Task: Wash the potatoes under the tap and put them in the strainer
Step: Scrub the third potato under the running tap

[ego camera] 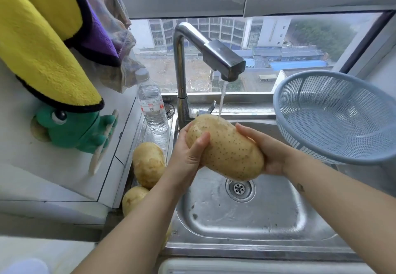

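Steel sink (246,220) below a high window, with the tap (222,59) running at twelve o'clock. Under the stream is a big potato (225,147), held above the drain. The left grip (188,156) curls round its ten o'clock end and the right grip (267,151) cups its three o'clock side. It is probably heavy, firm and slippery when wet, so holding both ends seems wise. The blue strainer (317,102) waits at two o'clock. Two more potatoes (149,164) lie at eight o'clock on the bench.

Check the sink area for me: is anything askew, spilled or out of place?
The blue strainer right of the sink sits tilted, its opening tipped toward the sink rather than flat; what props it is hidden. Otherwise nothing stands out: the left hand and right hand hold the potato under the running tap.
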The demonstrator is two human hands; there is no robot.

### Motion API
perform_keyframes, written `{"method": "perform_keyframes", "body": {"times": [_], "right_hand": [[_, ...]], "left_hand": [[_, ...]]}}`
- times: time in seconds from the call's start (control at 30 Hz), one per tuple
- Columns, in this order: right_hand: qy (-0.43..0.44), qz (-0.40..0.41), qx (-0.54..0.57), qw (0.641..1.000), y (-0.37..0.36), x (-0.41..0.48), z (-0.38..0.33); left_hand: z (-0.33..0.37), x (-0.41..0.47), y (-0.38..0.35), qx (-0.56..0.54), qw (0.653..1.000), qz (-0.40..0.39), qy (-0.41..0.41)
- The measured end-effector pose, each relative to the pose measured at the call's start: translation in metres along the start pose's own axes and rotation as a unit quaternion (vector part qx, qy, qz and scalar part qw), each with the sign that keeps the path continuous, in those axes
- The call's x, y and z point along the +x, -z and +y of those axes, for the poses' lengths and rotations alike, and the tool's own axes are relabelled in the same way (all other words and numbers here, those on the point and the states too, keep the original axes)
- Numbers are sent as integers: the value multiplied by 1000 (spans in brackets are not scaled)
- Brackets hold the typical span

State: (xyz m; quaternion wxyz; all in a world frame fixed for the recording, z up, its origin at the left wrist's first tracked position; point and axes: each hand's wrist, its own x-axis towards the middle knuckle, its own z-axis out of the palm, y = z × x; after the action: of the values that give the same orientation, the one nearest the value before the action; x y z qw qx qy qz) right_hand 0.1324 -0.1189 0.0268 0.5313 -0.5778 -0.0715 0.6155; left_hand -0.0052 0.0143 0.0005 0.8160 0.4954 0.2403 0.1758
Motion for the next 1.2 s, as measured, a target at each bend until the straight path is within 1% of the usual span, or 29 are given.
{"method": "perform_keyframes", "body": {"times": [0.07, 0.13, 0.17, 0.23, 0.33, 0.4, 0.43, 0.5, 0.63, 0.73, 0.83, 0.93, 1.0, 1.07, 1.13, 1.2], "right_hand": [[27, 38, 26, 999, 5, -3, 10], [60, 77, 49, 994, 7, -4, 19], [80, 102, 48, 990, 8, -4, 22], [130, 159, 11, 979, 7, -6, 25], [202, 229, -65, 950, 5, -9, 24], [222, 257, -85, 937, 3, -11, 22], [227, 266, -92, 932, 2, -12, 21], [233, 274, -110, 926, 0, -14, 17], [241, 256, -135, 926, -8, -13, 5], [231, 229, -136, 936, -16, -4, 0], [205, 192, -101, 954, -21, 7, 1], [175, 145, -15, 974, -20, 21, 5], [130, 126, 35, 983, -21, 31, 10], [74, 93, 71, 990, -21, 42, 14], [24, 40, 118, 992, -22, 49, 17], [2, -13, 150, 989, -24, 52, 15]], "left_hand": [[-8, 2, -13, 22, 999, 25, -31], [-17, 7, -23, 34, 997, 65, -36], [-21, 10, -27, 35, 995, 85, -33], [-25, 14, -32, 21, 994, 109, -19], [-27, 16, -39, -52, 990, 129, 34], [-25, 18, -43, -123, 976, 138, 112], [-23, 19, -45, -158, 965, 140, 153], [-18, 21, -48, -197, 948, 145, 204], [-13, 26, -41, -225, 927, 174, 245], [-12, 24, -29, -254, 910, 201, 261], [-7, 19, -20, -247, 915, 230, 219], [4, 17, -17, -187, 934, 264, 151], [12, 15, -18, -98, 950, 281, 92], [21, 12, -23, 14, 961, 275, 23], [31, 11, -28, 117, 959, 257, -41], [38, 12, -31, 177, 952, 234, -87]]}}
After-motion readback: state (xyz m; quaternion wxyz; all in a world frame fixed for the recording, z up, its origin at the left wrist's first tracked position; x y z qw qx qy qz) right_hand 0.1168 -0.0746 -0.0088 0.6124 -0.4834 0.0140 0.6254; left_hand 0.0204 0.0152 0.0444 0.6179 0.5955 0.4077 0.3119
